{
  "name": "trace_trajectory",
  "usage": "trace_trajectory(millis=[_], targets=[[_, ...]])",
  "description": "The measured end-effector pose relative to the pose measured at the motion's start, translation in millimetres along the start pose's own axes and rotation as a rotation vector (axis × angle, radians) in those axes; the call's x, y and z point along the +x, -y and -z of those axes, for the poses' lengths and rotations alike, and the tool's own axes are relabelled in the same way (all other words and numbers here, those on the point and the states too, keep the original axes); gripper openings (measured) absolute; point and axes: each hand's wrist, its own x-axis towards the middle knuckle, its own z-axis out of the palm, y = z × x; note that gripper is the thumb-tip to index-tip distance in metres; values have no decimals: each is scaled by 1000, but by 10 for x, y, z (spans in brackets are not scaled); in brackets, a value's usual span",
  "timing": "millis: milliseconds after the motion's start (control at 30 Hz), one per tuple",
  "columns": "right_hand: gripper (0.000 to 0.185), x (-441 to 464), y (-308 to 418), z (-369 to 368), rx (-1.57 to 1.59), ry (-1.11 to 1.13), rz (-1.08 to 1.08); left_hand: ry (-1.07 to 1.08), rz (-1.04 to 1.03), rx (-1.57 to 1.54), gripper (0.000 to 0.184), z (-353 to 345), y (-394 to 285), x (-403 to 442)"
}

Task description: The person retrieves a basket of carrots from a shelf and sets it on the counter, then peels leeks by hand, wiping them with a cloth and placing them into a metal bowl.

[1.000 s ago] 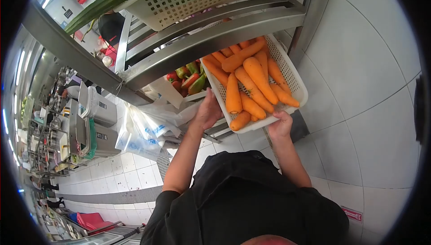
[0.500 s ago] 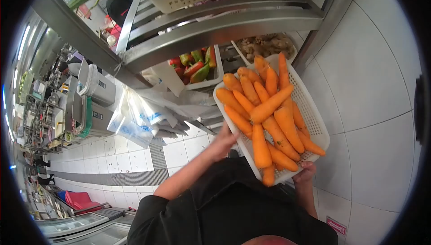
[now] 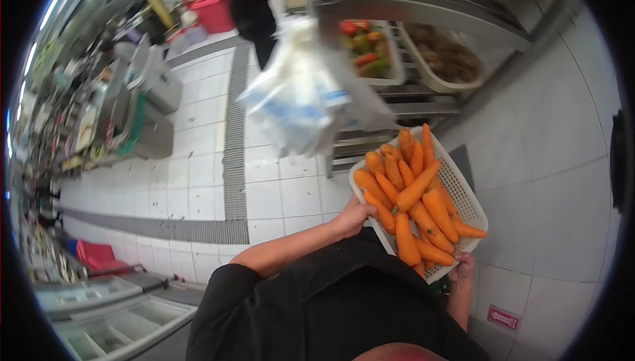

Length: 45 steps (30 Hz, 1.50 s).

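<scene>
A white perforated plastic basket (image 3: 468, 197) full of carrots (image 3: 436, 214) is held in front of my body, tilted in view. My left hand (image 3: 355, 218) grips its left side, fingers curled at the rim. At the near right corner my right hand (image 3: 462, 267) is closed on the basket's edge, with part of the fingers hidden beneath it. The carrots lie loosely piled, one resting across the top of the others.
A metal rack (image 3: 423, 13) stands ahead, holding a tray of peppers (image 3: 367, 50) and a basket of brown roots (image 3: 444, 53). Plastic bags (image 3: 297, 93) hang from it. Behind it stands a person in black (image 3: 254, 10). Grey bins (image 3: 155, 80) are left; a tiled wall (image 3: 555, 182) is right.
My view has turned and drawn back from the rack. The carrot basket, held in both hands, is now farther from the shelf. A person beyond the rack shows more fully.
</scene>
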Motion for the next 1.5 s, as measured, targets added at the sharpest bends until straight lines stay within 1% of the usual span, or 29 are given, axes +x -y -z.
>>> trace_trajectory(millis=[33,67,100,167,200,267,333,400,433,467,533,567,600,633,667,700,833,867,900,1000,1033,1067,1100,1133,1200,1233,1333,1367,1500], targets=[[70,-69,-75,-97,-18,37,-33,12,-19,-20,78,113,-59,-207],[71,-127,-70,-173,-36,25,-53,15,-40,-41,78,152,-113,-388],[73,-236,-171,-357,-57,13,-71,-24,-53,-59,78,172,-254,-745],[72,-558,-289,-906,-97,95,-116,-111,-115,-65,80,218,-426,-1469],[71,-768,-261,-1282,-113,138,-123,-156,-136,-55,81,164,-600,-1858],[71,-1084,-127,-1875,-132,184,-212,-237,-199,-84,84,-48,-907,-2536],[72,-1570,-40,-2573,-175,250,-300,-334,-140,-102,85,-294,-1282,-3384],[72,-2148,22,-3327,-217,307,-372,-360,-214,-145,84,-457,-1573,-4279],[72,-2570,29,-3763,-236,305,-403,-361,-212,-177,83,-528,-1771,-4788],[72,-2633,10,-4029,-251,339,-437,-376,-240,-193,83,-535,-1877,-5037],[73,-2908,-183,-4540,-276,410,-489,-410,-304,-218,82,-486,-1942,-5683],[73,-2938,-260,-4774,-294,427,-517,-451,-383,-259,82,-381,-1926,-5863],[73,-2866,-380,-4887,-297,465,-523,-493,-460,-298,82,-275,-1913,-5946],[74,-2643,-505,-4958,-324,488,-579,-553,-542,-327,83,-314,-2042,-6029],[74,-3163,-687,-5757,-381,440,-613,-553,-507,-404,82,-216,-2609,-6781],[75,-2890,-853,-5968,-386,493,-659,-594,-552,-416,82,-27,-2654,-6668],[79,-2344,-1975,-6756,-466,654,-752,-718,-660,-426,79,961,-2890,-7069],[79,-1963,-2080,-6869,-470,690,-773,-744,-692,-421,79,1091,-2972,-6889],[80,-2205,-2274,-7317,-499,680,-776,-752,-688,-476,79,1239,-3268,-7284],[81,-1853,-3103,-8041,-530,731,-830,-781,-743,-537,80,1928,-3664,-7670],[81,-1757,-3370,-8326,-547,767,-871,-827,-806,-539,80,2130,-3778,-7768],[81,-1617,-3563,-8589,-556,807,-919,-881,-868,-535,80,2265,-3885,-7799],[82,-1407,-3436,-8811,-590,845,-882,-933,-900,-537,80,2218,-3905,-7468],[82,-1461,-3656,-9108,-599,827,-893,-939,-886,-555,80,2374,-4068,-7655],[80,-1350,-4065,-9469,-757,917,-871,-1021,-954,-559,70,2594,-4216,-7819],[78,-1347,-4299,-9667,-809,955,-858,-1044,-997,-589,68,2718,-4265,-7884],[76,-1217,-4945,-10033,-794,968,-925,-1122,-1051,-636,70,3231,-4301,-8018],[76,-1248,-5163,-10149,-800,943,-895,-1120,-1041,-671,73,3401,-4339,-8131],[75,-1163,-6030,-10584,-834,935,-924,-1092,-1030,-740,75,4299,-4513,-8488]])
